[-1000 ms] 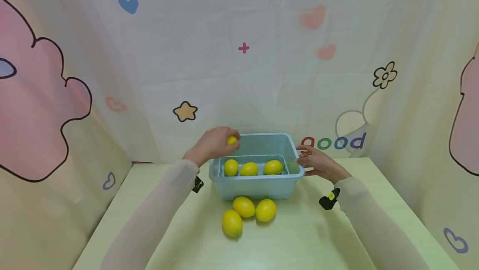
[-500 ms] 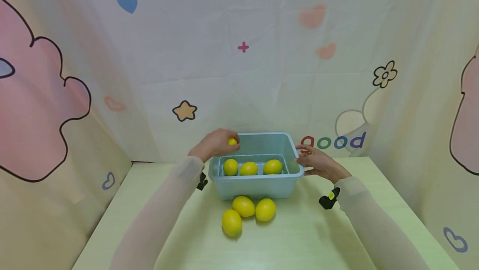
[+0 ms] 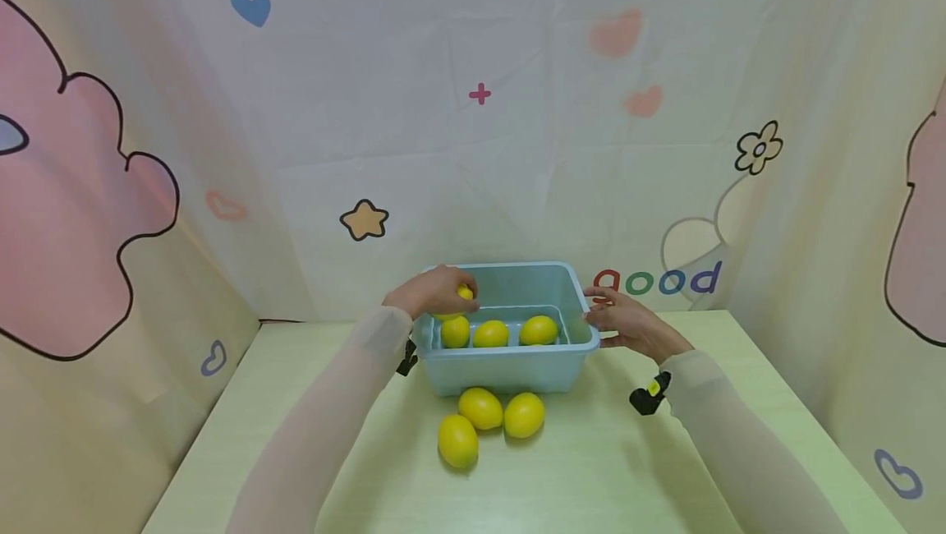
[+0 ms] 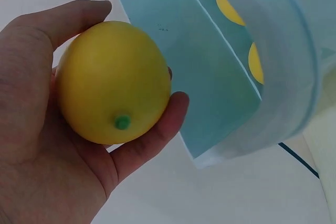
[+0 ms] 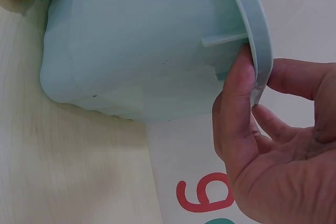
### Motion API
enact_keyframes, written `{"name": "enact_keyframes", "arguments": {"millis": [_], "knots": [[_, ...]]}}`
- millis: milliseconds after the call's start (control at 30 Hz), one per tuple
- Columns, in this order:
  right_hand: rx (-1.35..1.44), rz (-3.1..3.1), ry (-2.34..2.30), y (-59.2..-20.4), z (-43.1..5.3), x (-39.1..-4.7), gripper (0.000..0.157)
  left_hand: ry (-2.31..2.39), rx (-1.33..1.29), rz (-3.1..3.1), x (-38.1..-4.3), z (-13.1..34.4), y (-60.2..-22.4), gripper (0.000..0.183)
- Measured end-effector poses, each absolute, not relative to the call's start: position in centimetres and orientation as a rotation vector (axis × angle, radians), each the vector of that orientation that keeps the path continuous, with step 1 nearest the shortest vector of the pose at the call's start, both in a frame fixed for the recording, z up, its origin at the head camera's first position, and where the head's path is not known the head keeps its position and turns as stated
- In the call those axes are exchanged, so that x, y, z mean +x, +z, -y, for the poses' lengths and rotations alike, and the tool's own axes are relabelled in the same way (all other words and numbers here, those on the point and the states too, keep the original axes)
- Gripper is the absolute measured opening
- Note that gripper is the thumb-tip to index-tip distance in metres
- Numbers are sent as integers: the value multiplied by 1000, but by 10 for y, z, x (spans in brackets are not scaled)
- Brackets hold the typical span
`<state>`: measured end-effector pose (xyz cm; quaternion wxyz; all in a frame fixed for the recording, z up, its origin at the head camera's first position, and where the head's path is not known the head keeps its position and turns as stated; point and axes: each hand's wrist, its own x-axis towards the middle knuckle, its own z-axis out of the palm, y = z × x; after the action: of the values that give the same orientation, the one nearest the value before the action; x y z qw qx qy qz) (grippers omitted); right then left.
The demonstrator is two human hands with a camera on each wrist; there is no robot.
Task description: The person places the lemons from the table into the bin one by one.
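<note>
Surface: pale wood-look table (image 3: 613, 468), printed curtain (image 3: 414, 107) behind and at both sides, "good" lettering (image 3: 661, 281) right of centre.

Light-blue bin (image 3: 510, 371) at frame centre near the table's back edge, long side running left-right. Table side edges slant outward toward the lower corners. Most room: table top right of the bin, also lower centre. Tight at the back, where the curtain is near the bin.

Left hand (image 3: 436, 289): fingers and thumb curled around the held lemon (image 4: 110, 77), over the bin's left end in the head view. In the left wrist view its green nub (image 4: 122, 123) faces the camera, low on the fruit; long axis looks foreshortened, exact angle can't tell.

Right hand (image 3: 631, 324): pinching the bin's right rim, digits on both sides of it.

Inside the bin: left lemon (image 3: 454, 332) roundish, middle lemon (image 3: 491, 333) and right lemon (image 3: 539, 330) lying roughly left-right. Wider gap between the last two.

In front of the bin: nearest lemon (image 3: 457, 440) long axis near vertical, back lemon (image 3: 480, 408) tilting down to the right, third lemon (image 3: 524, 416) tilting up to the right. All three bunched.
</note>
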<state>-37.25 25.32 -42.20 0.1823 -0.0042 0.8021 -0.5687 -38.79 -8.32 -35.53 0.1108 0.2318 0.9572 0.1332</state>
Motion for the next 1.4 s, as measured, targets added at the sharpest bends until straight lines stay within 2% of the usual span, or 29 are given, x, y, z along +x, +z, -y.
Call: {"name": "enact_keyframes", "arguments": {"millis": [767, 1400], "knots": [[-19, -2279, -1595, -423, -254, -373, 66, 434, 643, -2760, -391, 88, -361, 32], [-23, -2263, -1605, -421, -253, -374, 63, 341, 771, -2833, -355, 99, -354, 42]]}}
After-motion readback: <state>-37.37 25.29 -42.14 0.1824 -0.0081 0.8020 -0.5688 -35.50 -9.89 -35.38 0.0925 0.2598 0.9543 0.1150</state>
